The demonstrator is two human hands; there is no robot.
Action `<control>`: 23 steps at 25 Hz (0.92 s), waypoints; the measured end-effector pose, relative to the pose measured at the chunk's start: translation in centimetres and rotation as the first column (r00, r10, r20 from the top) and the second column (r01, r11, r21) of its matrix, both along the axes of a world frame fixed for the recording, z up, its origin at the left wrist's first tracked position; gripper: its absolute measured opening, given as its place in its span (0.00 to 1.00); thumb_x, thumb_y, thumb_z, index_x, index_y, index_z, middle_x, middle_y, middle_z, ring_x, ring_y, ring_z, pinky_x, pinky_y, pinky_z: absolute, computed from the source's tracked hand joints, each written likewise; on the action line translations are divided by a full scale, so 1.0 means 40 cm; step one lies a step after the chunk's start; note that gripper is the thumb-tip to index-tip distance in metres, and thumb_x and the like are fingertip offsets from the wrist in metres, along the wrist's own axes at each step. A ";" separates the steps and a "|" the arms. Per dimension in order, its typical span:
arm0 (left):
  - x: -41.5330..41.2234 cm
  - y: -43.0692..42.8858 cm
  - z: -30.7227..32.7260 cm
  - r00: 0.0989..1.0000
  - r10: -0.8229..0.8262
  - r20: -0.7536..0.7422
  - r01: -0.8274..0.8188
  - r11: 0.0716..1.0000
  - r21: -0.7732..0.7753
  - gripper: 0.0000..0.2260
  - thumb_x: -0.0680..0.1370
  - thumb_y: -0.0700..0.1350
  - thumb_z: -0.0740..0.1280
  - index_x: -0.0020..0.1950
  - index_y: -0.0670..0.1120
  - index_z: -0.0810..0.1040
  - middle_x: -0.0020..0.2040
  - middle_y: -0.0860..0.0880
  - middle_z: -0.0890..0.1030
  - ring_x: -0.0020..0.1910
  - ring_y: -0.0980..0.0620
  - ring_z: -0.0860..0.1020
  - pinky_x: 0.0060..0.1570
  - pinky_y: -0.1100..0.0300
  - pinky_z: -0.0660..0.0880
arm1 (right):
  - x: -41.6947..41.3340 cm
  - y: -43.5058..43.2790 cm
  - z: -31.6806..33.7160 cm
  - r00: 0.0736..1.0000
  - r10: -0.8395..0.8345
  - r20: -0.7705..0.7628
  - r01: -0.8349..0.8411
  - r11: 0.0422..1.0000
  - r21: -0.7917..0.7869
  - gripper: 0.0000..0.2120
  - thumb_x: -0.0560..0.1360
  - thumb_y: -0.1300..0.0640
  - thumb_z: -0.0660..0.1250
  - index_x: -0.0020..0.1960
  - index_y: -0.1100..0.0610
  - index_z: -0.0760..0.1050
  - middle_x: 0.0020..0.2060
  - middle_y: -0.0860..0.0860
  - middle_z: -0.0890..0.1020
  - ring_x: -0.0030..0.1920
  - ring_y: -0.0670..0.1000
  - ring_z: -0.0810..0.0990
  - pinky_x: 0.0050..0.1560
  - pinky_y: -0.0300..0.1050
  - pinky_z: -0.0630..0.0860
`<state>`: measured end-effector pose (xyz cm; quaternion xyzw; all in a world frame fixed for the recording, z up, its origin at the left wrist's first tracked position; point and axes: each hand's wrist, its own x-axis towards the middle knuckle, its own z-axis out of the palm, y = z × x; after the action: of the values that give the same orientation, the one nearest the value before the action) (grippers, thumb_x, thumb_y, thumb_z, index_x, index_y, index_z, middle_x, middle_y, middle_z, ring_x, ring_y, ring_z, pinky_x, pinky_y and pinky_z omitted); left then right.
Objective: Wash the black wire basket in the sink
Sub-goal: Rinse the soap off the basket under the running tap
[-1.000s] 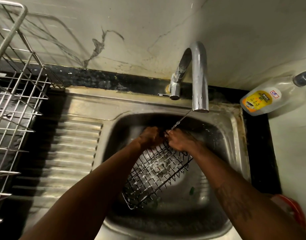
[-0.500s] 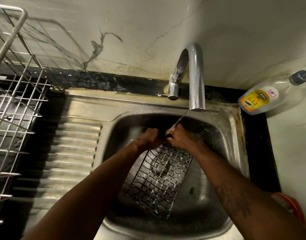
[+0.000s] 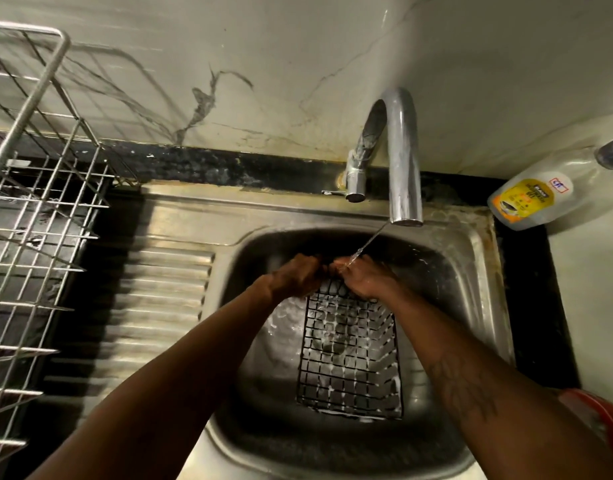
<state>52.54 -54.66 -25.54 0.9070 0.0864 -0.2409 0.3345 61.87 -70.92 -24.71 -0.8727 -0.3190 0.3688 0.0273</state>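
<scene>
Two hands are gripping the black wire basket [image 3: 350, 358] at its far edge, left hand [image 3: 294, 276] beside right hand [image 3: 362, 279]; basket is being held, soapy, inside the stainless steel sink [image 3: 466, 271]; curved chrome tap [image 3: 402, 161] is trickling water onto the right hand.

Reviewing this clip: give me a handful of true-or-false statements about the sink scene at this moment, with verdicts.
1. The left hand and the right hand both grip the black wire basket at its far edge. True.
2. The tap is off. False: a thin stream runs from it onto the right hand.
3. The soap bottle is left of the sink. False: it is to the sink's right.
4. White suds cling to the black wire basket. True.
5. A silver dish rack stands left of the sink. True.
</scene>
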 end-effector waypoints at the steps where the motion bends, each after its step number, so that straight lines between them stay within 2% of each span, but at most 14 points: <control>1: 0.003 -0.004 0.007 0.999 0.035 -0.007 -0.035 0.999 0.003 0.12 0.81 0.43 0.64 0.57 0.35 0.80 0.54 0.34 0.83 0.55 0.34 0.80 0.49 0.49 0.72 | -0.004 0.005 0.003 1.000 -0.013 0.012 0.012 1.000 0.010 0.14 0.82 0.51 0.57 0.64 0.40 0.73 0.66 0.51 0.78 0.63 0.58 0.77 0.62 0.54 0.75; 4: 0.014 -0.016 0.029 1.000 0.017 0.018 -0.017 1.000 -0.019 0.15 0.81 0.44 0.62 0.53 0.32 0.81 0.51 0.32 0.83 0.51 0.32 0.81 0.48 0.47 0.73 | -0.041 0.007 -0.005 0.992 0.012 0.126 -0.022 0.997 0.077 0.23 0.78 0.58 0.62 0.71 0.43 0.67 0.68 0.55 0.75 0.65 0.63 0.75 0.63 0.54 0.73; 6: 0.012 -0.007 0.019 0.997 0.068 -0.042 -0.069 0.998 -0.015 0.13 0.82 0.43 0.61 0.53 0.35 0.82 0.51 0.34 0.84 0.51 0.35 0.82 0.47 0.50 0.75 | -0.051 -0.007 -0.014 0.992 0.050 0.119 -0.064 0.991 0.116 0.26 0.77 0.60 0.64 0.74 0.46 0.67 0.69 0.53 0.76 0.65 0.60 0.77 0.61 0.50 0.74; 9: -0.012 -0.006 0.012 0.980 0.176 -0.090 -0.178 0.984 -0.019 0.13 0.82 0.44 0.62 0.47 0.37 0.82 0.46 0.35 0.84 0.46 0.38 0.83 0.43 0.51 0.77 | -0.028 -0.040 -0.024 0.998 0.030 0.053 -0.031 0.999 0.027 0.18 0.80 0.54 0.60 0.69 0.44 0.70 0.67 0.51 0.78 0.63 0.58 0.78 0.59 0.53 0.77; 11: -0.016 -0.014 0.012 0.977 0.194 -0.093 -0.194 0.981 0.007 0.14 0.82 0.45 0.62 0.43 0.39 0.81 0.44 0.36 0.84 0.45 0.39 0.83 0.40 0.52 0.76 | -0.034 -0.038 -0.024 0.994 0.030 0.103 -0.023 0.997 -0.067 0.16 0.81 0.51 0.58 0.68 0.43 0.70 0.66 0.52 0.78 0.64 0.60 0.77 0.62 0.58 0.75; 13: -0.009 -0.016 0.023 0.973 0.206 -0.104 -0.204 0.979 0.028 0.13 0.82 0.45 0.61 0.41 0.42 0.80 0.45 0.38 0.85 0.45 0.40 0.84 0.39 0.54 0.75 | -0.060 0.003 -0.024 0.974 0.085 0.212 -0.069 0.994 -0.081 0.18 0.79 0.53 0.59 0.69 0.46 0.71 0.66 0.53 0.77 0.66 0.60 0.75 0.68 0.61 0.69; 15: -0.007 -0.007 0.026 0.967 0.223 -0.126 -0.224 0.975 0.005 0.10 0.81 0.44 0.63 0.45 0.44 0.82 0.47 0.40 0.85 0.47 0.42 0.84 0.42 0.54 0.77 | -0.091 0.047 -0.029 0.973 0.058 0.221 -0.084 0.990 0.111 0.19 0.79 0.55 0.61 0.69 0.49 0.73 0.65 0.54 0.77 0.66 0.60 0.75 0.69 0.58 0.69; 16: -0.011 -0.001 0.024 0.968 0.212 -0.133 -0.212 0.977 0.013 0.09 0.80 0.44 0.63 0.48 0.44 0.83 0.47 0.41 0.85 0.46 0.43 0.84 0.43 0.54 0.78 | -0.098 0.056 -0.032 0.989 0.024 0.148 -0.057 0.973 0.224 0.18 0.79 0.56 0.62 0.68 0.50 0.75 0.64 0.54 0.78 0.65 0.59 0.76 0.67 0.54 0.71; 17: -0.018 0.003 0.026 0.959 0.238 -0.153 -0.242 0.970 -0.013 0.08 0.80 0.43 0.63 0.48 0.45 0.83 0.46 0.41 0.85 0.42 0.45 0.84 0.38 0.56 0.79 | -0.099 0.060 -0.030 0.998 -0.035 0.051 0.018 0.951 0.309 0.16 0.80 0.55 0.62 0.67 0.49 0.77 0.63 0.52 0.80 0.63 0.57 0.77 0.65 0.50 0.73; 18: -0.027 0.005 0.022 0.949 0.268 -0.167 -0.278 0.960 -0.039 0.08 0.80 0.41 0.62 0.48 0.47 0.82 0.42 0.42 0.85 0.36 0.47 0.83 0.32 0.60 0.77 | -0.090 0.057 -0.030 0.994 -0.106 -0.035 0.112 0.938 0.328 0.15 0.81 0.52 0.62 0.65 0.46 0.79 0.62 0.50 0.81 0.62 0.55 0.79 0.62 0.46 0.74; 19: -0.042 0.007 0.018 0.938 0.301 -0.174 -0.315 0.947 -0.057 0.09 0.81 0.41 0.61 0.49 0.47 0.81 0.39 0.42 0.84 0.31 0.49 0.82 0.25 0.62 0.75 | -0.078 0.051 -0.029 0.987 -0.147 -0.059 0.158 0.939 0.307 0.14 0.81 0.49 0.62 0.64 0.42 0.79 0.61 0.47 0.82 0.60 0.53 0.80 0.59 0.43 0.74; 20: -0.054 0.010 0.017 0.923 0.343 -0.176 -0.359 0.931 -0.068 0.10 0.81 0.41 0.59 0.49 0.46 0.81 0.36 0.43 0.83 0.28 0.50 0.81 0.22 0.64 0.73 | -0.061 0.044 -0.023 0.988 -0.156 -0.016 0.156 0.962 0.222 0.13 0.81 0.47 0.62 0.63 0.40 0.80 0.60 0.47 0.83 0.59 0.53 0.80 0.57 0.43 0.74; 21: -0.058 0.017 0.010 0.914 0.359 -0.189 -0.375 0.925 -0.060 0.11 0.82 0.41 0.59 0.50 0.43 0.81 0.35 0.43 0.83 0.27 0.49 0.81 0.21 0.63 0.74 | -0.044 0.039 -0.018 0.988 -0.151 0.035 0.146 0.983 0.113 0.12 0.81 0.46 0.62 0.62 0.40 0.80 0.59 0.48 0.82 0.59 0.54 0.80 0.58 0.46 0.73; 23: -0.063 0.018 0.015 0.878 0.394 -0.272 -0.433 0.896 -0.100 0.12 0.83 0.42 0.59 0.46 0.41 0.80 0.33 0.44 0.84 0.29 0.48 0.83 0.27 0.57 0.80 | -0.012 0.024 -0.010 0.974 -0.191 0.120 0.199 0.978 -0.059 0.12 0.82 0.47 0.62 0.60 0.48 0.80 0.57 0.54 0.81 0.58 0.58 0.79 0.60 0.53 0.74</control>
<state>50.02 -53.93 -24.95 0.8013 0.2997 -0.2795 0.4359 61.37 -69.97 -25.11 -0.9197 -0.2197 0.3250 0.0141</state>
